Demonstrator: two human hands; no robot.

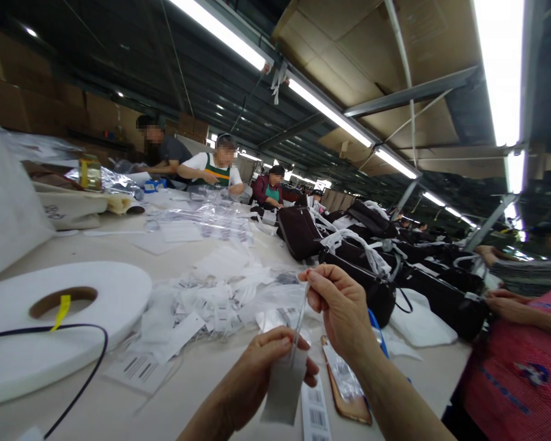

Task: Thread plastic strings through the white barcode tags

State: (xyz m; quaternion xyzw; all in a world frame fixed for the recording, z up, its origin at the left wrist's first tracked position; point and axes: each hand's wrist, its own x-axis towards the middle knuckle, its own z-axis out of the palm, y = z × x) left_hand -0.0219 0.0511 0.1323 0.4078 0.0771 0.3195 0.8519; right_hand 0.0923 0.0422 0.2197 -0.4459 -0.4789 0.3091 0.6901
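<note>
My left hand (257, 373) is closed on a small grey paper tag (284, 386) just above the pale table (174, 392). My right hand (340, 306) pinches a thin clear plastic loop (302, 312) that runs down to the tag. Just beyond my hands lies a heap of barcode tags and clear plastic sleeves (211, 300). A phone in a brown case (346, 386) lies flat under my right wrist, and a barcode label (316, 416) lies beside it.
A big white tape roll (105, 306) and a black cord (87, 367) sit at left. A row of black bags (395, 269) runs along the right. A person in a red top (523, 361) works at right; several other people sit at the far end.
</note>
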